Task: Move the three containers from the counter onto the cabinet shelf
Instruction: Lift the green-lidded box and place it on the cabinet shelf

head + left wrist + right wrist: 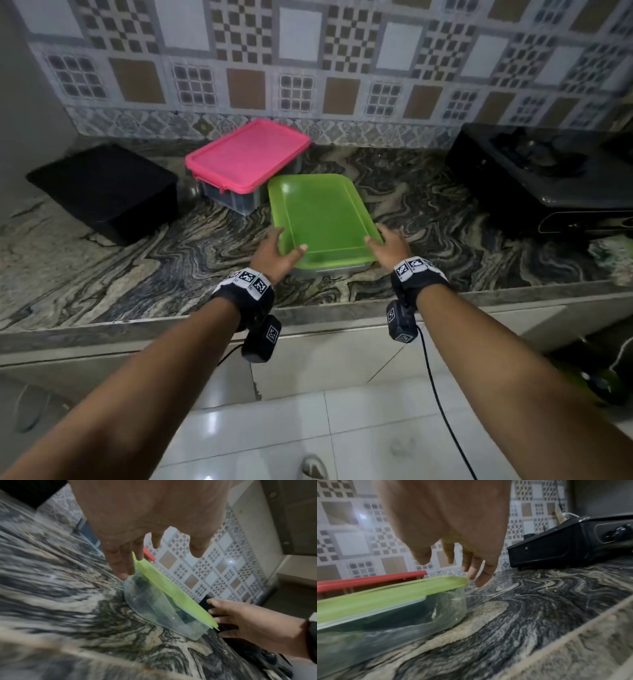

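A clear container with a green lid [322, 219] stands on the marbled counter [445, 212] near its front edge. My left hand [286, 244] is at its near left corner, thumb lying on the lid and fingers [123, 566] straight along the end wall. My right hand [382, 240] is at the near right corner, with its fingers [479, 574] spread and extended past the lid's edge; no curl round it shows. Behind it a pink-lidded container [246, 154] sits by the wall. A black container [106, 192] is at the left.
A black gas stove [534, 164] occupies the counter's right end. A greenish cloth [613, 253] lies at the far right edge. A tiled wall backs the counter, and white cabinet fronts and floor tiles lie below its front edge [308, 318].
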